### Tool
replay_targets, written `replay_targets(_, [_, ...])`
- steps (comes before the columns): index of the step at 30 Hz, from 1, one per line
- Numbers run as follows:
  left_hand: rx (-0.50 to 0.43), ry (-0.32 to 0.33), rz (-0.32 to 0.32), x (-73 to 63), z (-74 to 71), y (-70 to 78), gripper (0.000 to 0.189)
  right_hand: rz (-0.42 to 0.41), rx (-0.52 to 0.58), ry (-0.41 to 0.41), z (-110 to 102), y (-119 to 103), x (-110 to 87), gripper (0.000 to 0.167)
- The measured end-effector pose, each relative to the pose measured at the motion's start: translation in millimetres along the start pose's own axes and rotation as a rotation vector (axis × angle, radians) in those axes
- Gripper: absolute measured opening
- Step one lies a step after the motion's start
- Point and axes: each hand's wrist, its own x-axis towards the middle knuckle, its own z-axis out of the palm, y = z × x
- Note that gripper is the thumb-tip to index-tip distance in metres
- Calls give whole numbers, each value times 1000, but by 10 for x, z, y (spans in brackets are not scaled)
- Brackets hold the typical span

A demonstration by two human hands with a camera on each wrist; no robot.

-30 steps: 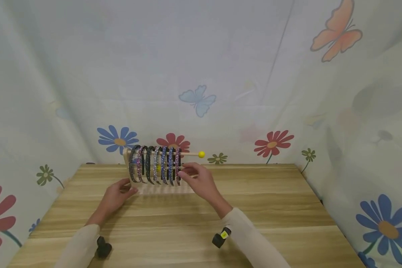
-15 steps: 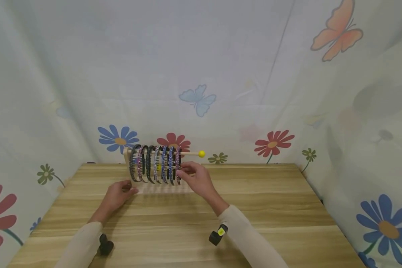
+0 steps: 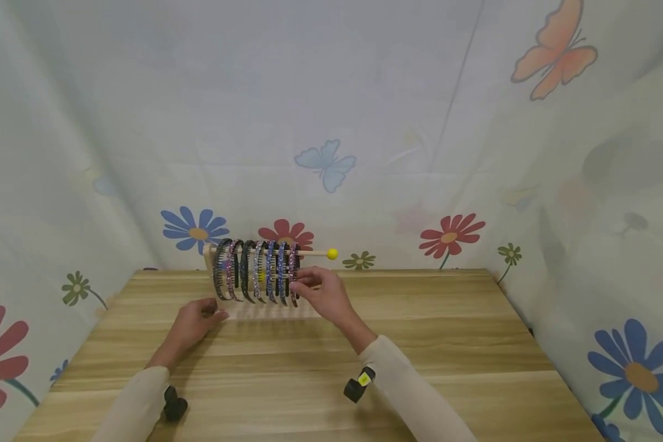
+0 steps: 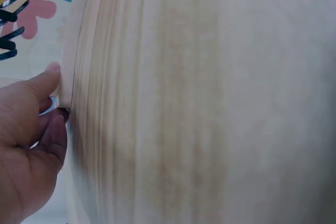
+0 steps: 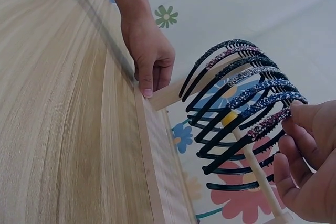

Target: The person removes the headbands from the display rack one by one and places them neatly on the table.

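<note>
Wooden stand [image 3: 276, 314] sits at the back of the wood-grain table [image 3: 276, 374], seven glittery toothed headbands [image 3: 257, 270] hung on it in a row. Floral backdrop [image 3: 364, 92] right behind the stand. Upper rod [image 3: 312, 253] pokes out past the row at the stand's right, yellow ball [image 3: 333, 253] on its tip; the headbands hide most of the rod's length. Black wrist device [image 3: 174, 405] on the cuff in front of the stand's left end, second black device [image 3: 356, 388] in front and to the right of it.

Left hand [image 3: 190, 322] pinches the near left corner of the stand's base, thumb one side, fingers the other. Right hand [image 3: 327, 294] grips the pink headband [image 5: 269, 124] at the stand's right end between thumb and fingers — those fingers cover part of it, and the hand blocks the base's right end.

Versus a second ago: right hand and its sleeve sit slightly further left, closer in to the stand — left hand and headband order look the same.
</note>
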Motion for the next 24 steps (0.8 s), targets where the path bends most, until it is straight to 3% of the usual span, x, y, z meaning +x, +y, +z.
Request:
replay_targets(10, [3,-6,1,-10,-15,27,31,4,10,3,0,-8,7,22])
replay_targets(24, [21,-12,-8,1,-29,49,27,60,60,23,36,-50,25,30])
